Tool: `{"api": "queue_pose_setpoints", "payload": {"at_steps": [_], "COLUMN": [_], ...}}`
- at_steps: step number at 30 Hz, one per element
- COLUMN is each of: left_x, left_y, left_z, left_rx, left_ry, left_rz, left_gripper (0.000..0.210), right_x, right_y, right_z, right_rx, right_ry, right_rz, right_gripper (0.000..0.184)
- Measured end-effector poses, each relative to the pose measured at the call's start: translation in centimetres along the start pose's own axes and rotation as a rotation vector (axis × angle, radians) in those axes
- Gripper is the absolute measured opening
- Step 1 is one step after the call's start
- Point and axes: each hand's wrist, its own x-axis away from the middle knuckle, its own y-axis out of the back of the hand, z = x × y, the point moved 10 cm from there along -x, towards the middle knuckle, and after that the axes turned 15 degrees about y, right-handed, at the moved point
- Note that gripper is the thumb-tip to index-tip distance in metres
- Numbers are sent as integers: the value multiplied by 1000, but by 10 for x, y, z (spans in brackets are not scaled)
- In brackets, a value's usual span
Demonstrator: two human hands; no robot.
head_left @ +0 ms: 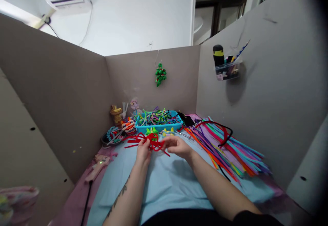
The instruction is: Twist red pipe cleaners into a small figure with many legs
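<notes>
Several red pipe cleaners (154, 146), bent and crossed into a loose bundle, are held above the blue cloth. My left hand (144, 149) pinches the bundle near its middle, and loose ends fan out to the left. At the bundle's right side, my right hand (176, 146) has its thumb and fingertips closed on a red strand. Just behind the bundle stand a small green pipe-cleaner figure (152, 131) and a pale blue and yellow figure (168, 132). The fingertips are small in view, so their exact grip is hard to make out.
A blue tray (146, 129) of pipe-cleaner scraps stands at the back. Long colored pipe cleaners (225, 147) spread at the right, with scissors (186, 136) beside them. A pink glue gun (98, 168) lies left, near a dark bowl (107, 142). Grey panels (151, 97) enclose the table.
</notes>
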Motion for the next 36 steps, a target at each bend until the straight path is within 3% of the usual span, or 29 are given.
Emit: {"api": "queue_pose_setpoints", "payload": {"at_steps": [2,4,7,10,19,27,32,36], "left_x": [5,10,17,22,23,24,18,14], "left_y": [-10,-18,-25,-30,-35,-39,-33,-23], "left_z": [4,7,10,14,18,16,12,6], "left_rx": [-32,-75,-134,-160,-165,-288,-240,-173], "left_ry": [42,57,68,85,87,-10,-44,-40], "left_rz": [53,95,114,146,188,201,144,73], "left_gripper": [41,41,41,43,43,48,51,51], "right_x": [-1,-2,-6,-8,-6,-6,-4,-5], "right_y": [16,30,30,22,32,33,33,16], "right_z": [-8,-7,5,12,2,2,4,11], "right_rx": [73,300,644,786,851,853,832,867], "right_ry": [-28,0,113,201,180,169,170,268], "right_rz": [-125,-232,-255,-224,-257,-263,-271,-126], "right_gripper": [40,24,13,15,12,11,16,33]}}
